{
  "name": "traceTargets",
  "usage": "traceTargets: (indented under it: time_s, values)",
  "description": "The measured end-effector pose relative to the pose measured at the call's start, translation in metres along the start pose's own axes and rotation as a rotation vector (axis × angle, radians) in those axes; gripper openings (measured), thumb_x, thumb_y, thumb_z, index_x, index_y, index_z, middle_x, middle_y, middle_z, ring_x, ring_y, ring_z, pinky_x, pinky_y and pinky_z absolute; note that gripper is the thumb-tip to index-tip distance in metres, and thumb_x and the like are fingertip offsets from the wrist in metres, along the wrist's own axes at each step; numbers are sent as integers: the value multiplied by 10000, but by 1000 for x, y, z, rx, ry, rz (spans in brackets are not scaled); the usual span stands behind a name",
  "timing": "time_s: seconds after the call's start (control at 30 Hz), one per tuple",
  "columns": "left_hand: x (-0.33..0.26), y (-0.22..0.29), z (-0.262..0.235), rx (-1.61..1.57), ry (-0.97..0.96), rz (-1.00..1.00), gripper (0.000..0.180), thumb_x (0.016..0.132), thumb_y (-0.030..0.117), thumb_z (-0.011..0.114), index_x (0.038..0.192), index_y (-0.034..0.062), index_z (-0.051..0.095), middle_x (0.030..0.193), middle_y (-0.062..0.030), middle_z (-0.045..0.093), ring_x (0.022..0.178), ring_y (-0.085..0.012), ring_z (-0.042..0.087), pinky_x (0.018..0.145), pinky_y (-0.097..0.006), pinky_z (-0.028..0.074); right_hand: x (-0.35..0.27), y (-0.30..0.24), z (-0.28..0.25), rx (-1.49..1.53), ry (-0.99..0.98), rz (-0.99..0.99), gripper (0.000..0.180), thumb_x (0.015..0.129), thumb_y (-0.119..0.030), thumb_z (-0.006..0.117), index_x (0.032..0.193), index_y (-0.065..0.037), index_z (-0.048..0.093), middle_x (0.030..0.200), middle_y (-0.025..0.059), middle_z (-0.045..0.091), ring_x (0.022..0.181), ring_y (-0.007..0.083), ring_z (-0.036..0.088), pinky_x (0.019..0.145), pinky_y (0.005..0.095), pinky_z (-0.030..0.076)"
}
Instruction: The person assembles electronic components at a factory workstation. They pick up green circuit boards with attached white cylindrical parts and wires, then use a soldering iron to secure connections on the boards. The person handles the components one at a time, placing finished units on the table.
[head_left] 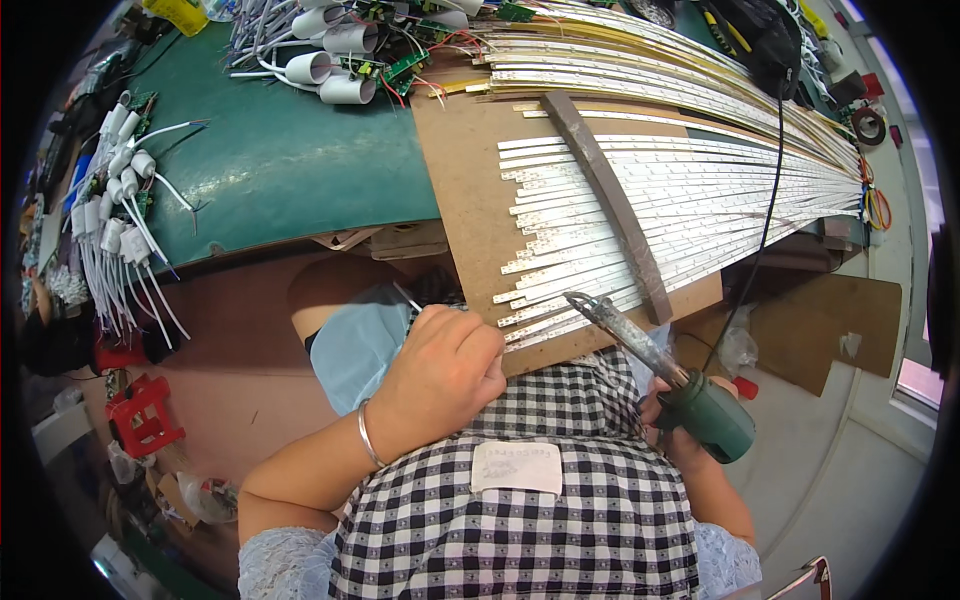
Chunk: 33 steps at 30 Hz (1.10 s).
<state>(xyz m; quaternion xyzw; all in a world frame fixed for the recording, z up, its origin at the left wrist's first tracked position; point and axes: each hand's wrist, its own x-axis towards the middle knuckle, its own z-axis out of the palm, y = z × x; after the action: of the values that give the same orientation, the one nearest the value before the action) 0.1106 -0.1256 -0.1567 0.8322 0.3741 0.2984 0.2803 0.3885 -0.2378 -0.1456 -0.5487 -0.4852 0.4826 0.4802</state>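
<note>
My right hand (660,408) grips a soldering iron with a green handle (712,418); the handle hides part of its fingers. The iron's scorched metal barrel (640,338) points up and left, its bent tip above the near white LED strips (690,180). My left hand (450,362) is closed at the near left corner of the strips, its fingertips mostly hidden. A thin silvery strand (406,296) sticks out past its knuckles; its kind is unclear. The strips lie fanned on a brown board (455,170), under a dark bar (612,200) laid across them.
More strips (600,60) lie behind, beside white plastic caps (345,88) with wired circuit boards. Another cluster of white wired parts (120,180) rests left on the green table mat (300,170). A black cable (775,190) hangs on the right. A red stool (145,415) stands lower left.
</note>
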Motion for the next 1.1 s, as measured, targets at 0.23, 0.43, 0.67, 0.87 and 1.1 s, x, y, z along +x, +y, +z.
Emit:
traceTargets:
  time_s: [0.23,0.43,0.67,0.87,1.1]
  values:
    - [0,2,1,27,1,-18,202,603,-39,660,730,52,531,690,-82,514,659,-275,519,641,-367,420,5,6,-6,21,-10,42,402,798,-350,662,874,42,612,708,91,627,608,163,630,601,275,524]
    - [0,2,-3,74,-31,-9,188,603,-17,661,720,62,537,687,-69,512,645,-250,515,615,-363,398,20,-5,4,118,65,94,541,771,-471,710,923,42,629,772,102,641,596,166,629,597,288,532]
    - [3,6,-5,199,-16,-6,175,584,16,661,696,74,539,707,-54,497,639,-233,495,559,-354,388,2,15,-1,230,109,39,639,778,-514,668,1096,23,528,740,90,584,620,168,573,634,299,478]
    - [3,6,-9,104,-64,-55,170,633,47,694,726,75,554,743,-57,508,670,-249,505,591,-355,425,13,14,2,292,176,8,681,800,-492,645,1146,68,467,898,114,595,604,176,602,624,321,527]
    - [68,-35,-88,378,68,-56,178,726,56,658,898,56,612,926,-96,606,906,-283,562,774,-380,453,23,-13,1,256,171,-59,651,824,-544,602,1110,28,480,682,64,548,599,130,538,619,267,458]
